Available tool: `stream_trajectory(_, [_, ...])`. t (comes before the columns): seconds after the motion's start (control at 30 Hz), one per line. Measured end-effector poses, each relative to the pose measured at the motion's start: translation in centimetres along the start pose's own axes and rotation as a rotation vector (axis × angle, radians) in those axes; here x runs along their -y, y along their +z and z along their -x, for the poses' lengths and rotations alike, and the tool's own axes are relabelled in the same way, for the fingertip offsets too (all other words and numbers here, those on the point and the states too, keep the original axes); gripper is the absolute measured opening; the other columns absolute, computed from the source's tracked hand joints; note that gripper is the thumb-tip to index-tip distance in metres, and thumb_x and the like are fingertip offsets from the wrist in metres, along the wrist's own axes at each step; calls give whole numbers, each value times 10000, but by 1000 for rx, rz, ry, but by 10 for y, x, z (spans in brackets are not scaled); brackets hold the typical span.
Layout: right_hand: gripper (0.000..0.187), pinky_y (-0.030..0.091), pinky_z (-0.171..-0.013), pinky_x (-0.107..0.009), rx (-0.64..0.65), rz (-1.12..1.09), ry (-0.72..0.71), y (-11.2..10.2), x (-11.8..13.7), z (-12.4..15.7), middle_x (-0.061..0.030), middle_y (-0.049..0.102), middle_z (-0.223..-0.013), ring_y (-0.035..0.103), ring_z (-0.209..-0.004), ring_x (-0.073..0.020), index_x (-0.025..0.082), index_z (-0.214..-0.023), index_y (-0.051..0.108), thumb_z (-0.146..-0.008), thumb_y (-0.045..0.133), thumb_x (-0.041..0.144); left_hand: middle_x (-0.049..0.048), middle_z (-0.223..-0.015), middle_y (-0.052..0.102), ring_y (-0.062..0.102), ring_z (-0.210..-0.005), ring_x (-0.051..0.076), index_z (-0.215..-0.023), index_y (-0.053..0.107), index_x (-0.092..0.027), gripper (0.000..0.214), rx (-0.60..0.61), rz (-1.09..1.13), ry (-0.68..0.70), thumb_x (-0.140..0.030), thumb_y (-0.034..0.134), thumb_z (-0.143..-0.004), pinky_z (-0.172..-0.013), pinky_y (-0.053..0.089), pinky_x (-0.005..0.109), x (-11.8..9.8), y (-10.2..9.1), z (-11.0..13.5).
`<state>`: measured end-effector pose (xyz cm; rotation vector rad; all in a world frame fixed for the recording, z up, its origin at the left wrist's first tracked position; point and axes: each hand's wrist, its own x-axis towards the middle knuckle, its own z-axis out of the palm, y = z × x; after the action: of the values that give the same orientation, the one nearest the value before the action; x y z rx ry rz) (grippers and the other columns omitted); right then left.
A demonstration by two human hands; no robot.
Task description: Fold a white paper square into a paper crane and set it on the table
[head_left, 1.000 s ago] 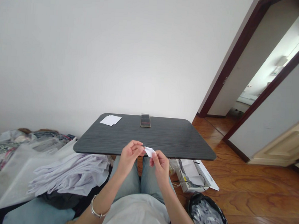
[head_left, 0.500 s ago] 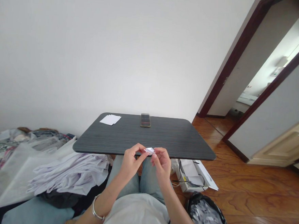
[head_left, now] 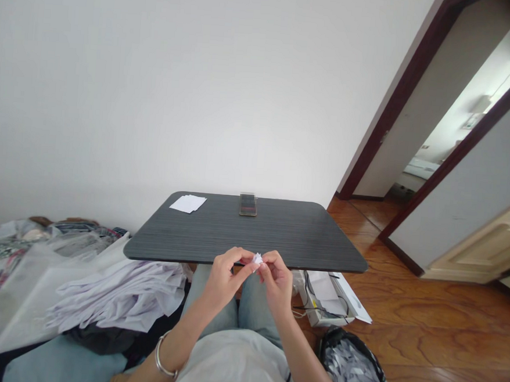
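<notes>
A small piece of folded white paper [head_left: 257,258] is pinched between both hands at the table's near edge. My left hand [head_left: 227,272] grips its left side between thumb and fingers. From the right, my right hand [head_left: 277,279] holds it the same way, fingertips almost meeting those of the left. The fingers cover part of the paper, so its exact folded shape is hard to make out. Beneath and beyond the hands lies the dark table [head_left: 278,230]. White paper sheets [head_left: 188,203] rest in a small stack at its far left.
A phone-like dark object [head_left: 248,204] sits at the table's back edge, by the wall. To the right, a bin [head_left: 351,369] holds paper scraps, and a white box [head_left: 326,301] with cables stands on the floor. Piled clothes and fabric [head_left: 121,292] lie left.
The paper has become more compact and upright between the fingertips. My hands have drawn slightly closer together around it.
</notes>
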<state>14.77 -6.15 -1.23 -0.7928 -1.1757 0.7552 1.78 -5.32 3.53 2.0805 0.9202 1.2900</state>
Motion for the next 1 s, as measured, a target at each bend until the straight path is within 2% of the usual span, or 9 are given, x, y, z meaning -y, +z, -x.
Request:
stream_trajectory(0.27, [175,340,-451,-209,26,-15,64,0,1,2,27,483,-614,440,-527,-107,193,-751,565,-801,588,360,4,-670,602,544,-648,125,-680,576,-169,178,-75,-51,-1,-246,533,-836,-629,390,219,-4,1,1])
stream_trajectory(0.63, [203,342,-451,-206,3,-16,98,0,2,4,32,488,-561,433,-488,-99,186,-702,556,-783,611,363,5,-650,605,541,-636,130,-657,597,-166,196,-71,63,-91,-253,535,-821,-635,404,223,-2,2,0])
stream_trajectory(0.8, [211,340,-445,-206,-4,-7,122,1,2,4,31,499,-551,451,-488,-105,185,-693,559,-776,617,370,14,-702,642,571,-660,136,-734,615,-158,145,-126,174,-184,-278,567,-799,-646,434,224,1,7,0])
stream_trajectory(1.0, [210,352,-457,-210,0,8,124,1,2,5,19,528,-568,465,-494,-104,175,-705,566,-775,622,365,-3,-628,598,550,-618,124,-655,572,-155,207,-181,154,-189,-295,556,-806,-623,422,221,-1,9,0])
